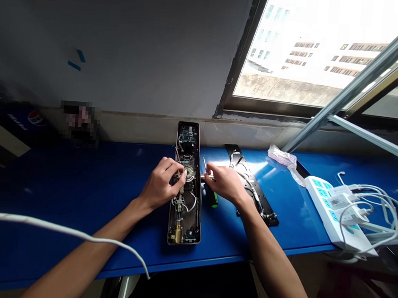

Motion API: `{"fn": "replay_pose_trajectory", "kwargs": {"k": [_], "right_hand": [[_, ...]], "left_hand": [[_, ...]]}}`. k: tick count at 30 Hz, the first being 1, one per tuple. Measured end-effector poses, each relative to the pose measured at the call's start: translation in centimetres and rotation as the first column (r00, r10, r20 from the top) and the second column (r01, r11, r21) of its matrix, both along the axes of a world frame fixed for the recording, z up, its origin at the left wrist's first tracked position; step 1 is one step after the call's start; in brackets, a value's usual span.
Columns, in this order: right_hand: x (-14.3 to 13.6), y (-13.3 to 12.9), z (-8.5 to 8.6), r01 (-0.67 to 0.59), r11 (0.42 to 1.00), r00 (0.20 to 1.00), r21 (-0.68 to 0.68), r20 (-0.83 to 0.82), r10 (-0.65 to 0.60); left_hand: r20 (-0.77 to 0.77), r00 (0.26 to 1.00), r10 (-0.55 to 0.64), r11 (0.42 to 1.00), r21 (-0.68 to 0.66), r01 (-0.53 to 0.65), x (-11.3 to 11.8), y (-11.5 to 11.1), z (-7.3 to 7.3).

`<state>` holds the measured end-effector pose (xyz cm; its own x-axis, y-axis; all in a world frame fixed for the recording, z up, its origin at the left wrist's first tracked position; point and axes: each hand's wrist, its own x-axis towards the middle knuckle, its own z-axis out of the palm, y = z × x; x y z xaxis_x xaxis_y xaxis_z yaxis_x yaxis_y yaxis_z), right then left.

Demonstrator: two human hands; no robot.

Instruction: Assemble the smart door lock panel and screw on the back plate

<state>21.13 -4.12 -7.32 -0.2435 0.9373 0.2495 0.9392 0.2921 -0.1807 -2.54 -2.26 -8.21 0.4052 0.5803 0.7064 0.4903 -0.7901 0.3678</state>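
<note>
A long, narrow lock-like housing lies on the blue table, its inside facing up. It holds a circuit board, a round pale part, white wires and a brass-coloured cylinder. My left hand reaches over its left wall, thumb and forefinger pinched beside the round part; what they grip is hidden. On the other side, my right hand has its fingers curled round a small metallic piece at the housing's right wall, too small to name. A screwdriver with a green-and-black handle lies partly beneath this hand.
Right of my right hand lies a black panel with white cables. Farther right are a plastic packet and a white power strip with plugs and tangled cords. A white cable crosses the left foreground. A wall stands behind.
</note>
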Motion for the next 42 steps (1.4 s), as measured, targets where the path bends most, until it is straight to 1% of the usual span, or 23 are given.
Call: {"fn": "replay_pose_trajectory", "kwargs": {"k": [2,5,12,18,23,36,42], "right_hand": [[-0.1,-0.1,0.1,-0.002,0.997,0.999,0.071,-0.033,0.004],[-0.3,-0.3,0.1,-0.038,0.989,0.996,0.144,-0.073,0.049],[-1.0,-0.3,-0.8,-0.127,0.967,0.974,0.222,-0.155,0.163],[-1.2,-0.2,-1.6,-0.159,0.961,0.958,0.226,-0.199,0.205],[-1.4,-0.2,-1.8,-0.161,0.962,0.951,0.222,-0.225,0.211],[-1.6,-0.1,-2.0,-0.090,0.973,0.955,0.214,-0.259,0.145],[-1.3,0.0,-2.0,-0.084,0.970,0.943,0.227,-0.295,0.151]], "left_hand": [[-0.005,1.000,0.013,1.000,0.006,-0.013,0.0,0.1,0.0],[-0.002,1.000,0.022,0.999,-0.028,-0.022,-0.2,0.2,0.0],[0.031,0.999,0.042,0.992,-0.119,-0.038,-0.8,0.7,-0.7],[0.068,0.997,0.043,0.987,-0.159,-0.031,-0.8,0.9,-0.9],[0.082,0.995,0.050,0.986,-0.162,-0.036,-0.5,0.7,-0.9],[0.075,0.997,0.000,0.988,-0.154,0.012,-0.4,0.4,-1.0],[0.071,0.997,0.001,0.989,-0.148,0.009,-0.5,0.4,-0.9]]}}
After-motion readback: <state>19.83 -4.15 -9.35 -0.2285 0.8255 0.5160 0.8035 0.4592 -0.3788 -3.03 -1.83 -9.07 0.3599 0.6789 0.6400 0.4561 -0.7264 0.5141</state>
